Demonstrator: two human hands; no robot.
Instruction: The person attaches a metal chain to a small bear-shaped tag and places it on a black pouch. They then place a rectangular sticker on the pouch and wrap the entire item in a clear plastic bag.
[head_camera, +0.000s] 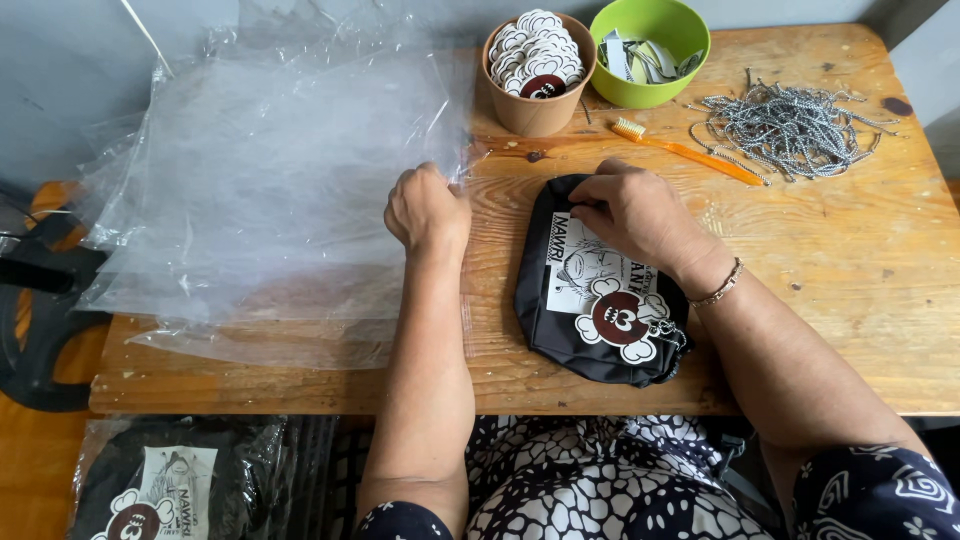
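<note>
right hand (635, 212) gripping black pouch (560, 320) top | left hand (427, 208) pinching plastic bags (270, 190)

1. Black pouches: two, one on the tabletop (850, 290) near its front edge (560, 310), one bagged below the front-left corner (150, 485).
2. Bowls: two at the back edge, brown (535, 110), green (650, 85).
3. Orange toothbrush: one (685, 150).
4. Cord pile: one, back-right corner (785, 125).
5. Clear plastic bags: one stack, left edge, count unclear (270, 170).
6. Round tags in brown bowl: many, uncountable (535, 50).
</note>
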